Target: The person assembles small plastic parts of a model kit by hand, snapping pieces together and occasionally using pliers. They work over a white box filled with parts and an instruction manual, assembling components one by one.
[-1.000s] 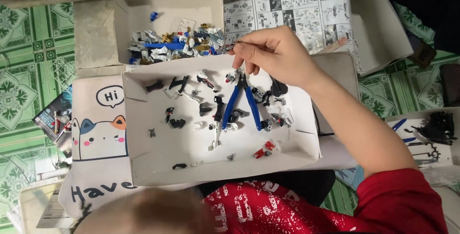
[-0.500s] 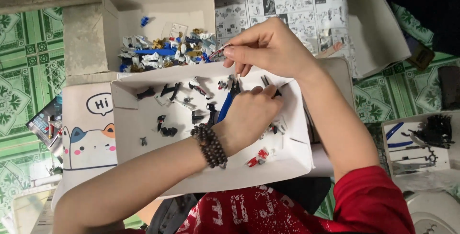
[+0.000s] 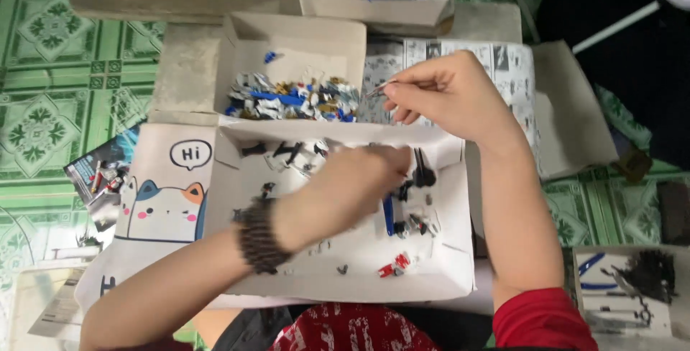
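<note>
Left hand (image 3: 359, 178) now further across the white tray (image 3: 453, 265), fingers blurred, grip unclear; right hand (image 3: 445, 92) pinching a small part (image 3: 379, 90).

Head camera, steeply downward, close

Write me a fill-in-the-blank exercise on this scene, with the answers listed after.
1. The left hand wears a dark beaded ____ at the wrist.
2. The right hand pinches a small ____ part.
3. The cat picture lies ____ of the white tray, as the camera sees it.

Answers: bracelet; grey; left
</note>
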